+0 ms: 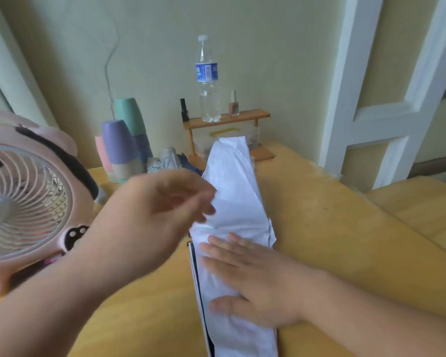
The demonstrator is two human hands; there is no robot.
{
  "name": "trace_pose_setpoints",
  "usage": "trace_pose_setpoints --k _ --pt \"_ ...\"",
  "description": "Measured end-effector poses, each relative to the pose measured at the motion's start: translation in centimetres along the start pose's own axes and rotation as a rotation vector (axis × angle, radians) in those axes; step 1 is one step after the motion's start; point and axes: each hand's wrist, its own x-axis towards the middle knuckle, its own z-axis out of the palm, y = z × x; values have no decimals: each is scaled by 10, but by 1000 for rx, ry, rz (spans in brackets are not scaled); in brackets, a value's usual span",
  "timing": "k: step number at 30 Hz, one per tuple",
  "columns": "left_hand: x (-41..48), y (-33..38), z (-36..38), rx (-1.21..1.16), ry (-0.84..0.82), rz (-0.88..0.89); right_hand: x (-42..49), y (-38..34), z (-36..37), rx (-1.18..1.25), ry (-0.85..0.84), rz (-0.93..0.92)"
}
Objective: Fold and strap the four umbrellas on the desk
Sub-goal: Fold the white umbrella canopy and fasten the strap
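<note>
Folding is the step in hand: a white umbrella (232, 181) lies lengthwise on the desk (332, 228), right of the fan (23, 202). The right hand (255, 279), fingers spread flat, presses its pleats down. The left hand (165, 202), nearer the fan, is blurred at the fabric's edge, and I cannot tell whether it pinches a fold. Next, I judge, the cloth needs rolling tight. No strap shows. The umbrella's near end is cut off.
</note>
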Motion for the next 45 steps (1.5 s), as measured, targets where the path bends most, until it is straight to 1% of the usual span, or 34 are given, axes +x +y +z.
trace_pose_setpoints --k 1,2,3,4,6,9,10,11,12,13,16,20,24,27,31,33,34,36,38,39,42,45 --pt "18 -12 1 -65 137 -128 0 0 0 -5 2 -2" --pt "38 -21 -1 -44 237 -243 1 0 1 -7 8 -5" --pt "56 -33 -1 22 224 -323 1 0 2 -5 11 -9" --pt "70 -43 2 48 159 -414 1 1 2 0 14 -13" --pt "85 -66 13 81 -70 -470 2 2 1 9 21 -22" --pt "81 -81 22 75 -360 -390 3 4 0 25 38 -32" --pt "77 -82 23 124 -429 -341 3 4 0 32 46 -34" --pt "73 -86 24 209 -472 -292 3 4 1 35 44 -33" --pt "69 -91 26 286 -475 -250 4 5 1 35 38 -31" --pt "67 -95 28 328 -447 -226 4 5 1 36 33 -33" --pt "58 -107 33 260 -297 -216 3 5 0 44 49 -43" --pt "36 -111 44 287 -44 -209 3 5 0 57 76 -59" --pt "20 -121 55 327 140 -125 2 4 -1 64 88 -54" --pt "18 -126 56 273 201 -167 0 2 -1 62 74 -40" --pt "20 -127 56 287 157 -128 0 -1 -3 52 44 -44" --pt "29 -117 50 223 119 -136 1 -2 -6 45 31 -44" --pt "38 -109 46 165 70 -167 1 -2 -7 40 26 -42" --pt "64 -89 36 -34 -41 -257 2 -2 -7 43 7 -41" --pt "94 -73 26 -240 -101 -329 2 -1 -7 63 -17 -41" --pt "108 -67 23 -293 -122 -353 2 0 -7 71 -21 -41" --pt "140 -56 19 -447 -150 -331 5 2 -2 70 17 -59" --pt "156 -50 18 -561 -128 -265 10 8 8 59 84 -78"
